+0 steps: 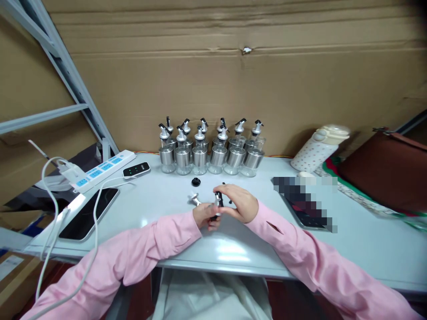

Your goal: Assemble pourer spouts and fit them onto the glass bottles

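Observation:
My left hand [207, 215] is closed around a small silver and black pourer spout [218, 200] above the table's middle. My right hand [240, 203] pinches the black part of that same spout from the right, thumb below and fingers on top. Just left of my hands lies another silver spout piece [195, 198]. A round black stopper [195, 182] rests farther back. Small black pieces lie behind my right hand, partly hidden. Two rows of glass bottles with steel bands [199, 156] stand at the back, most with spouts on top.
On the left are a power strip [105, 169], a phone [89, 214], a black device [136, 170] and white cables. To the right lie a partly pixelated dark phone [302, 204], a tilted dotted flask [315, 149] and a brown bag [383, 171]. Cardboard [213, 80] rises behind the table.

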`<move>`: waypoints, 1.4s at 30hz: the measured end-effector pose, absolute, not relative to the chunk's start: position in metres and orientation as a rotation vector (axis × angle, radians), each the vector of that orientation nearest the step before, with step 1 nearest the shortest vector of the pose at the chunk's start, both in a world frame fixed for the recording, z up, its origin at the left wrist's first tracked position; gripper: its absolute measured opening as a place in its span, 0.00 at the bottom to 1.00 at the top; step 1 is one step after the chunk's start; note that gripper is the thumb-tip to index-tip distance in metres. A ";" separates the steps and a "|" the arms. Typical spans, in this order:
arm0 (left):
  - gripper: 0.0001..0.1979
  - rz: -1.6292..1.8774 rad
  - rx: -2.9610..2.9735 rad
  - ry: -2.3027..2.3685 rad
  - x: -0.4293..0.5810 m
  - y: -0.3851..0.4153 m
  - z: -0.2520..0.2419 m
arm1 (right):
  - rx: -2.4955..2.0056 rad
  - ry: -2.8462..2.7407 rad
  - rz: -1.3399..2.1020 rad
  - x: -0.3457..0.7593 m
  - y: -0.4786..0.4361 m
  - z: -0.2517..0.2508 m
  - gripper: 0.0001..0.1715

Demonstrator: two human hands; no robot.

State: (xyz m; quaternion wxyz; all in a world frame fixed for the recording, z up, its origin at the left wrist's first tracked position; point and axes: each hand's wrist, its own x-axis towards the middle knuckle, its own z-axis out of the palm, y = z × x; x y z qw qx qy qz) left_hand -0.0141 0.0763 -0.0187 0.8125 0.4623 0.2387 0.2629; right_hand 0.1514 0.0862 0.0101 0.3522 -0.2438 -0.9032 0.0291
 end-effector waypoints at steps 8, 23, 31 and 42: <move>0.22 0.521 1.386 0.537 -0.018 0.065 -0.017 | -0.447 -2.296 -0.476 0.137 0.079 0.012 0.29; 0.10 0.440 1.548 0.498 -0.019 0.054 -0.011 | -0.459 -2.222 -0.125 0.136 0.073 0.013 0.31; 0.16 0.516 1.476 0.529 -0.018 0.058 -0.013 | -1.221 -2.178 0.313 0.178 0.111 0.030 0.28; 0.19 0.616 1.245 0.493 -0.017 0.058 -0.017 | -2.127 -2.284 0.123 0.202 0.137 0.008 0.23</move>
